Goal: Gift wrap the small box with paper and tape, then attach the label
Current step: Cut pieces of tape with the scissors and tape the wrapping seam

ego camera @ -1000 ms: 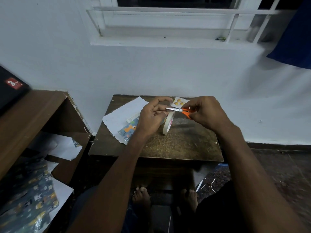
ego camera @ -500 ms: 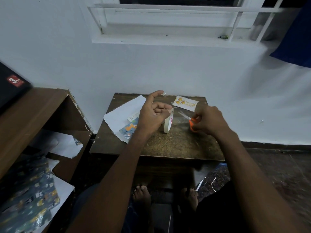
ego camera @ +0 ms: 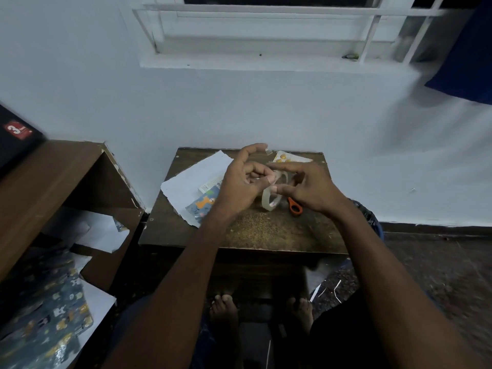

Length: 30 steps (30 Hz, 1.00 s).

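On the small wooden table lies the small box, partly covered by blue patterned wrapping paper on a white sheet. My left hand is curled and holds the clear tape roll, which stands upright just above the table. A short cut piece of tape sticks to its raised index fingertip. My right hand meets the roll from the right, thumb and forefinger pinching its upper rim. The orange-handled scissors lie on the table under my right hand. The label with yellow figures lies at the back edge.
A brown shelf unit stands to the left, with loose white paper and a patterned wrapping sheet on its lower level. A white wall with a window sill is right behind the table. My bare feet rest under the table.
My right hand cut the tape, laid the scissors down on the table and came back to the roll. My left index finger now carries the cut piece.
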Each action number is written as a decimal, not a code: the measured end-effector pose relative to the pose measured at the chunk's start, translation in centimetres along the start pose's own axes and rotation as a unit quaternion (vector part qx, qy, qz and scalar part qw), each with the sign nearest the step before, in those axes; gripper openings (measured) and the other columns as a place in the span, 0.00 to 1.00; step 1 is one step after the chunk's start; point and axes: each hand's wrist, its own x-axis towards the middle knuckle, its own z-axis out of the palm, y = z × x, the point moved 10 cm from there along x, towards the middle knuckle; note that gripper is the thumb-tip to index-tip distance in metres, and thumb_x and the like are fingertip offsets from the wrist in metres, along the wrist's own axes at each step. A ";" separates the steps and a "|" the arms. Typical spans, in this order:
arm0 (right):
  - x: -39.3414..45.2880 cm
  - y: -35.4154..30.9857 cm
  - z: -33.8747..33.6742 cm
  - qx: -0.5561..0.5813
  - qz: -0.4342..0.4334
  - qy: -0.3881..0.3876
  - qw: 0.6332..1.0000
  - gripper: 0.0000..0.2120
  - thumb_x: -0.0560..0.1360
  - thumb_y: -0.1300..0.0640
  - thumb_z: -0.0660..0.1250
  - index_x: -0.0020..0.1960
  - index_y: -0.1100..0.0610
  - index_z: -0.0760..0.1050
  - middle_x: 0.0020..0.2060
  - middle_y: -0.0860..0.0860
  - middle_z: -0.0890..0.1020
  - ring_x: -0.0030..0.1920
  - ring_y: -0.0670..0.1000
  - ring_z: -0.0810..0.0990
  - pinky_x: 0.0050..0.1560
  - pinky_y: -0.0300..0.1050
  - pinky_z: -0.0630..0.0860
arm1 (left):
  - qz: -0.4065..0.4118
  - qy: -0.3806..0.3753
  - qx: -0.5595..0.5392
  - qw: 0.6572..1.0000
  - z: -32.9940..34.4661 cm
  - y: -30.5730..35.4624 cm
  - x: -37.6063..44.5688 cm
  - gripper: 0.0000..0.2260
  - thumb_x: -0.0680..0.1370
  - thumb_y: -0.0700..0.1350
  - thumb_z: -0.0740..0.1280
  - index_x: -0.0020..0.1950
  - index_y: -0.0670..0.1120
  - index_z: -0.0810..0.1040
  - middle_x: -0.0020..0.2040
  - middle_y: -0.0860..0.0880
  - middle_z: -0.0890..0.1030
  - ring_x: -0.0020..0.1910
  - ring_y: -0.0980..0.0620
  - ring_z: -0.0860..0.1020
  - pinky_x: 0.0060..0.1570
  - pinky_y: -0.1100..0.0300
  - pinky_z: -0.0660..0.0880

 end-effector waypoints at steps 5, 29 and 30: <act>-0.4 0.1 -0.1 0.004 -0.003 0.016 1.000 0.05 0.76 0.50 0.77 0.51 0.47 0.88 0.35 0.35 0.85 0.35 0.39 0.84 0.39 0.36 0.75 | 0.010 0.027 -0.001 1.000 0.1 -0.1 -0.2 0.30 0.75 0.34 0.77 0.74 0.47 0.71 0.43 0.48 0.87 0.48 0.50 0.85 0.51 0.49 0.79; -1.0 3.5 -2.8 -0.118 0.058 0.049 0.990 0.11 0.63 0.58 0.86 0.41 0.49 0.88 0.40 0.41 0.85 0.44 0.43 0.81 0.41 0.41 0.74 | -0.006 0.114 0.122 0.986 -1.2 0.7 -0.6 0.31 0.82 0.38 0.69 0.83 0.52 0.63 0.52 0.55 0.87 0.51 0.59 0.84 0.54 0.65 0.79; -1.0 4.2 -2.4 -0.133 0.082 0.033 0.987 0.10 0.63 0.58 0.86 0.40 0.50 0.87 0.39 0.42 0.85 0.43 0.44 0.82 0.39 0.40 0.72 | -0.002 0.108 0.148 0.983 -1.4 0.7 -0.6 0.32 0.81 0.38 0.69 0.83 0.53 0.62 0.52 0.56 0.87 0.52 0.59 0.84 0.56 0.61 0.80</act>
